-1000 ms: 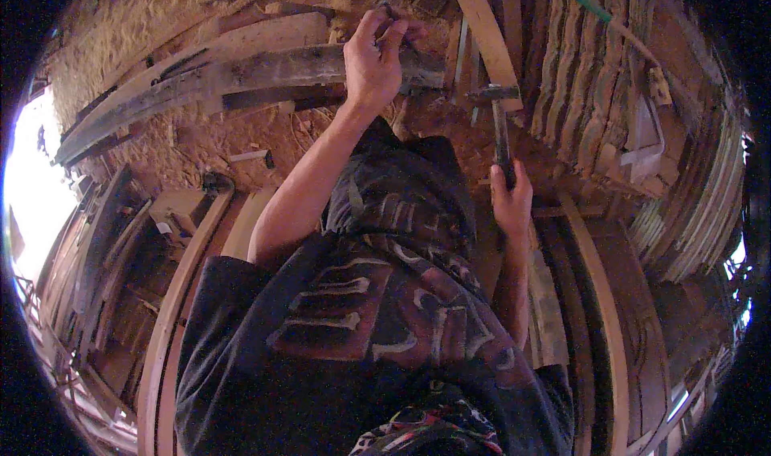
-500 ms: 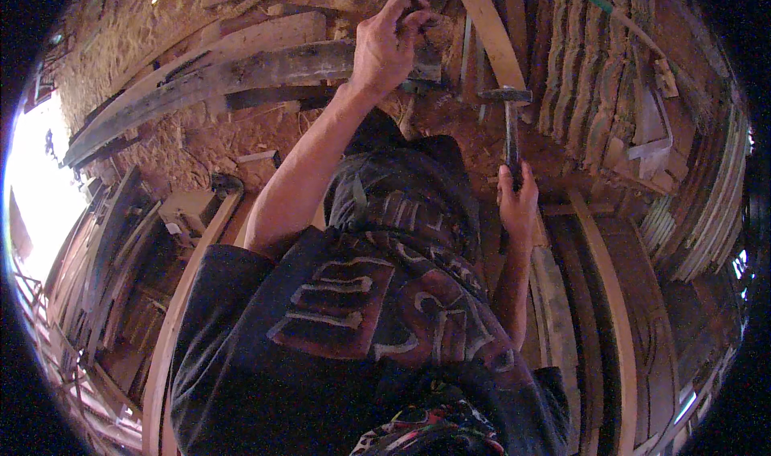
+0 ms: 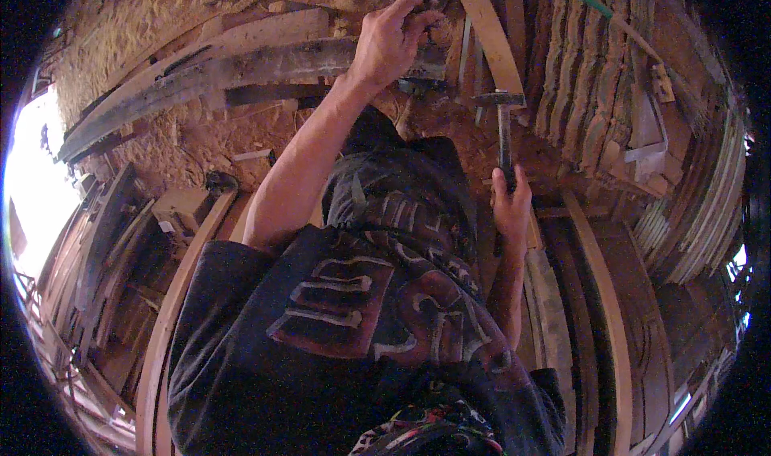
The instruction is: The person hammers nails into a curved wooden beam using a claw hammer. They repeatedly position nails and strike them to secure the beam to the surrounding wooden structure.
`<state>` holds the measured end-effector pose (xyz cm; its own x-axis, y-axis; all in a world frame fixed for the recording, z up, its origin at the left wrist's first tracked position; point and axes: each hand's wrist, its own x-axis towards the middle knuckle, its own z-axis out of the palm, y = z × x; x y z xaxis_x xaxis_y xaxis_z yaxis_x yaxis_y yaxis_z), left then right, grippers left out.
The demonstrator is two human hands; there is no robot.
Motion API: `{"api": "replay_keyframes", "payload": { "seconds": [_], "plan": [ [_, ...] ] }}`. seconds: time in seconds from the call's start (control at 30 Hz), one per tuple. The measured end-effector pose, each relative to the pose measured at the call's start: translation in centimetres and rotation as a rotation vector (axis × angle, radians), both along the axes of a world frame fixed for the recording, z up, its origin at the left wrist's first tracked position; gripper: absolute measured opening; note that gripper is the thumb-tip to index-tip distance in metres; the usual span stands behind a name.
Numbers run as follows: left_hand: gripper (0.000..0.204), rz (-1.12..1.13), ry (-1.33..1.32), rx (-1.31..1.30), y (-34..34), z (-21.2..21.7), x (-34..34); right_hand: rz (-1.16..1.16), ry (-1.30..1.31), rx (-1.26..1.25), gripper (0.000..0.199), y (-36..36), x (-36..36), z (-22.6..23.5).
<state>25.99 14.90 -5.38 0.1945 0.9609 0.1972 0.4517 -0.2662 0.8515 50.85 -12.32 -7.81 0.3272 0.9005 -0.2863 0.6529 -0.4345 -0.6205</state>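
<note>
My right hand is wrapped round the handle of a hammer. The hammer points away from me, its dark metal head crosswise at the far end, close to the near tip of a pale wooden strip. Farther out and to the left, my left hand is raised with bent fingers drawn together. Something small and dark shows at its fingertips, too unclear to name. Beneath that hand runs a long grey weathered plank.
Sawdust and wood scraps litter the ground ahead. Ridged wavy panels lie at the far right, with a green-ended stick beyond them. Long timbers run along my right side, and stacked boards stand at the left by a bright opening.
My right hand and the hammer have shifted slightly left and toward me. My left hand has barely moved, its fingers still drawn together.
</note>
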Motion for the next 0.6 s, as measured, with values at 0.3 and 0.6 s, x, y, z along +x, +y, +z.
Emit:
{"api": "replay_keyframes", "payload": {
  "seconds": [0.3, 0.6],
  "plan": [
    [0.024, -0.199, 0.065, -0.115, -0.2, -1.6, -0.8, -0.089, 0.160, -0.068, 0.035, 0.7, -0.7, 1.6],
    [0.024, -0.214, 0.033, -0.042, -0.6, -2.8, -1.2, -0.193, 0.548, 0.101, 0.048, 9.0, -3.4, 9.9]
  ]
}}
